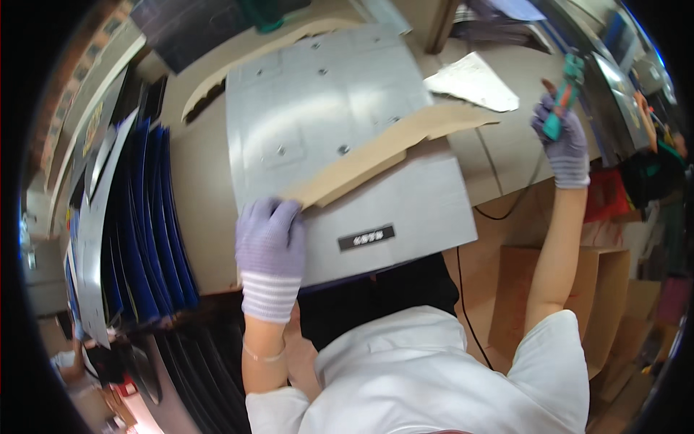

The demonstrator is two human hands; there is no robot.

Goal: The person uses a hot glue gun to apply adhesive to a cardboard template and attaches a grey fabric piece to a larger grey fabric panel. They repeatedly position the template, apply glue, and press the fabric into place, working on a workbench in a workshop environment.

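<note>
Bright light leaves glare on the grey panel (307,119); edges bend toward the black rim, where details seem slightly blurred.

A flat grey metal panel (289,173), dotted with round fittings (323,71) and marked by a black label (366,237), is laid past the table's (204,188) near edge. It is crossed diagonally by a folded brown cardboard strip (376,153). A green tool (565,98) is held tilted toward the table's right end.
</note>
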